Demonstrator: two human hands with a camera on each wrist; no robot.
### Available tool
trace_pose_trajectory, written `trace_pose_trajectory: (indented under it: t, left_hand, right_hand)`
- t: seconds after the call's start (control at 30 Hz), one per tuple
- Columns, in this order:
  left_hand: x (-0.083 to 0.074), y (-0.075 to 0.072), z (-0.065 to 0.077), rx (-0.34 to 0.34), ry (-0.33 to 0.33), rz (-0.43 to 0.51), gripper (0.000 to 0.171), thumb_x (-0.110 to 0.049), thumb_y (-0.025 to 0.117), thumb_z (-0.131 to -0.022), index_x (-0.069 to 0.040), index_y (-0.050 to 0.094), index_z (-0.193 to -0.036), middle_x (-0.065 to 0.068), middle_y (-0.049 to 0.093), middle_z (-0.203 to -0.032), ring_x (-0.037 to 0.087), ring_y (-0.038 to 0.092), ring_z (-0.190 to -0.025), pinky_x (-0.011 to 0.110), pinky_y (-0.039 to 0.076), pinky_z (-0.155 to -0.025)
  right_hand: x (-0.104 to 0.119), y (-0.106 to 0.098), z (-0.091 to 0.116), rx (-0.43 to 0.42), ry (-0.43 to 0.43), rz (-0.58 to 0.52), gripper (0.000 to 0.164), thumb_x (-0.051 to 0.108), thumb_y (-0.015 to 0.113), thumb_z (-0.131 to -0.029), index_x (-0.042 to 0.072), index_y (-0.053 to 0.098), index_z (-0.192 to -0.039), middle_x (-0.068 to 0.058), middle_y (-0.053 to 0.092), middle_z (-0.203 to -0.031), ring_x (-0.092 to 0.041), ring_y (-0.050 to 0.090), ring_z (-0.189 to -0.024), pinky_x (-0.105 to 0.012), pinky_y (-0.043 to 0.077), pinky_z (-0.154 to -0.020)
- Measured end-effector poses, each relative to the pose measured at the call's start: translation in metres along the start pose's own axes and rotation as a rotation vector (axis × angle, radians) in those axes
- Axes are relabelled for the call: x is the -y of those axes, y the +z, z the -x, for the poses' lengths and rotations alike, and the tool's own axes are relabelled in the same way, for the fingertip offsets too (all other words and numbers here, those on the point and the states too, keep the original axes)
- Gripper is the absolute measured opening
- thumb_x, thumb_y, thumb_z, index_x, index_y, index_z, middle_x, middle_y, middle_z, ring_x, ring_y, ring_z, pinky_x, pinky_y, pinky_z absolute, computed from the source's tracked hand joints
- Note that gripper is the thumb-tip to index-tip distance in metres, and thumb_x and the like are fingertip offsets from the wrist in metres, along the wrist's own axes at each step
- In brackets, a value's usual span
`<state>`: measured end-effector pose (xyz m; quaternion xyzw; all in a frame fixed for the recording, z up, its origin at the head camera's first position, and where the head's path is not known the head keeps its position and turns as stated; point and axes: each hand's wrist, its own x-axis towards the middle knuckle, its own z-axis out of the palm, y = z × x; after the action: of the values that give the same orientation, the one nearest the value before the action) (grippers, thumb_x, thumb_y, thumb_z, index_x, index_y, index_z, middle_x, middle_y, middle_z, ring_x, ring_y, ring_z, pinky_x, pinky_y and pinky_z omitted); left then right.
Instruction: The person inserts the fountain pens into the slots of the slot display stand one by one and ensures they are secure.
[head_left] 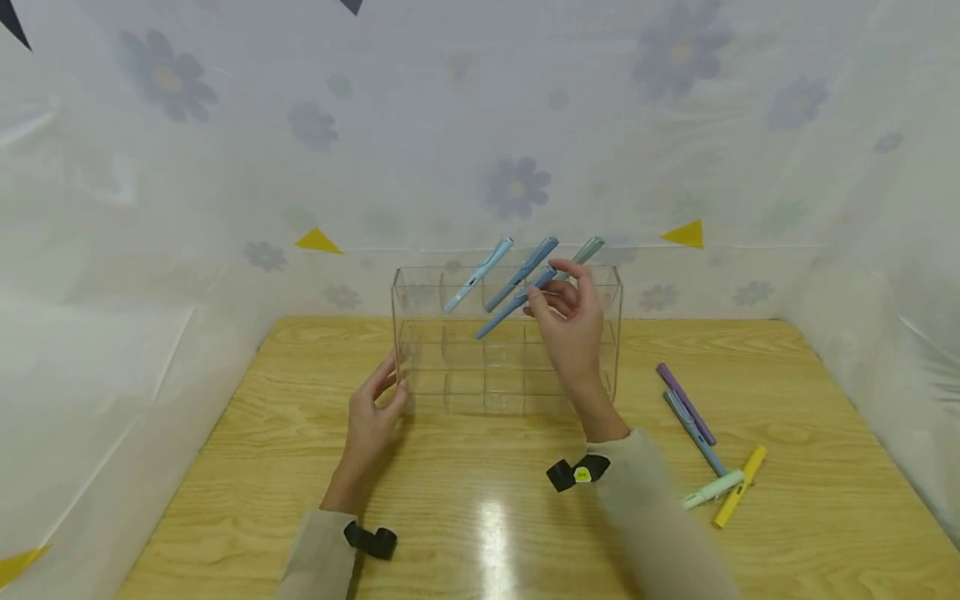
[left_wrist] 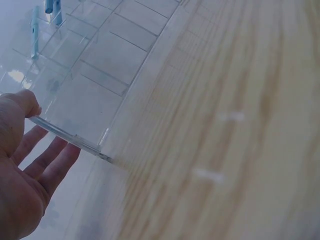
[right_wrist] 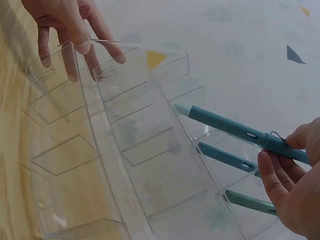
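Note:
A clear plastic pen organizer (head_left: 504, 358) with several compartments stands upright on the wooden table. At its left side wall, my left hand (head_left: 372, 417) grips the edge, thumb on one face and fingers on the other, as the left wrist view shows. My right hand (head_left: 573, 329) pinches a blue pen (head_left: 502, 315) near its cap, tilted in front of the upper compartments. Three pens lean in the top row: a light blue pen (head_left: 477, 275), a darker blue pen (head_left: 521, 275) and a green pen (head_left: 591, 248), partly hidden behind the right hand.
To the right on the table (head_left: 262, 467) lie a purple pen (head_left: 686, 403), a grey-blue pen (head_left: 693, 433), a pale green pen (head_left: 711, 490) and a yellow pen (head_left: 741, 487). A floral sheet (head_left: 420, 167) hangs behind the table and along its sides.

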<state>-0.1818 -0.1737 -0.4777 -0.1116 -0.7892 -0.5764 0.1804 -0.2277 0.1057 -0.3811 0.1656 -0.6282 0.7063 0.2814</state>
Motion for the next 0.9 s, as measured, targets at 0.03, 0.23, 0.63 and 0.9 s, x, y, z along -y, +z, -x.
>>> trace_pose_trajectory:
  t: [0.03,0.23,0.63,0.9]
  left_hand:
    - [0.005,0.001,0.0,-0.003,0.002,0.0,0.051,0.01,0.058,-0.098,0.001,0.053,-0.148,0.021,0.055,-0.146,0.044,0.063,-0.119,0.047,0.059,-0.082]
    - [0.021,0.002,-0.002,-0.013,-0.003,0.001,0.052,0.007,0.062,-0.098,-0.007,0.056,-0.148,0.011,0.058,-0.147,0.036,0.065,-0.118,0.042,0.058,-0.088]
    - [0.023,0.004,-0.003,-0.027,-0.013,0.022,0.053,0.007,0.062,-0.097,-0.009,0.057,-0.147,0.012,0.057,-0.147,0.038,0.064,-0.118,0.022,0.058,-0.078]
    - [-0.004,0.004,-0.002,-0.019,0.001,0.011,0.05,0.011,0.06,-0.096,0.003,0.055,-0.145,0.022,0.056,-0.145,0.047,0.064,-0.116,0.043,0.059,-0.08]
  right_hand:
    - [-0.001,0.003,0.001,-0.003,-0.007,0.009,0.041,-0.004,0.067,-0.096,-0.002,0.055,-0.135,-0.026,0.068,-0.101,-0.03,0.072,-0.087,-0.04,0.062,-0.074]
    - [-0.003,0.017,0.007,-0.002,-0.03,0.053,0.043,-0.014,0.065,-0.093,-0.015,0.049,-0.134,-0.034,0.067,-0.101,-0.049,0.068,-0.088,-0.046,0.061,-0.072]
    - [-0.024,0.03,0.015,0.005,0.039,0.103,0.036,0.002,0.072,-0.095,-0.003,0.057,-0.128,-0.021,0.074,-0.097,-0.038,0.073,-0.082,-0.037,0.062,-0.071]
    - [-0.024,0.034,0.014,0.072,0.076,0.192,0.032,0.001,0.07,-0.097,-0.002,0.055,-0.125,-0.018,0.076,-0.096,-0.028,0.075,-0.078,-0.045,0.062,-0.071]
